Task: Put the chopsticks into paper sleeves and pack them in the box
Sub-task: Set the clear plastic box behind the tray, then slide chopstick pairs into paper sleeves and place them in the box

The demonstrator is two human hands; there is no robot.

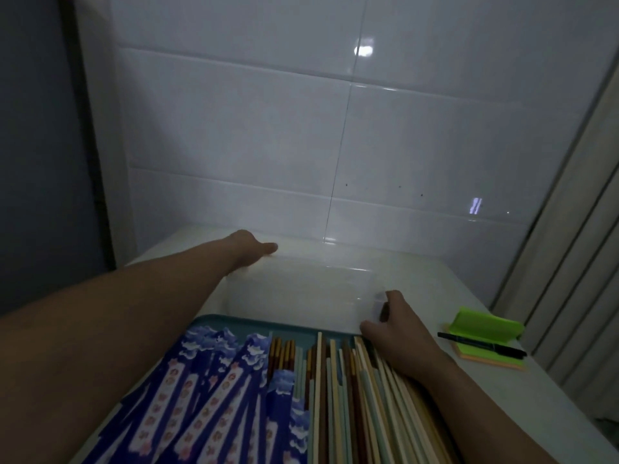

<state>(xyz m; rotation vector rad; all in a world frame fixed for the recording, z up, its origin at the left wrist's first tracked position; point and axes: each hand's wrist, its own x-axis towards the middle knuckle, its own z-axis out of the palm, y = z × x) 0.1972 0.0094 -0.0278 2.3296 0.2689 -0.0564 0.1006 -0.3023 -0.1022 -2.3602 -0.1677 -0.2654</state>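
A clear plastic box (301,289) stands on the white table beyond a teal tray (231,321). My left hand (249,247) grips the box's far left corner, thumb on its rim. At the near right corner my right hand (392,321) curls its fingers round the box's edge. In the tray lie several blue patterned paper sleeves (207,393) on the left and many loose chopsticks (345,396) in brown, cream and pale green on the right. The box looks empty, though glare makes it hard to read.
A green sticky-note pad (485,326) with a black marker (482,341) across it lies right of the box. A white tiled wall (335,128) rises just behind the table. A ribbed door or panel (576,262) stands at the right.
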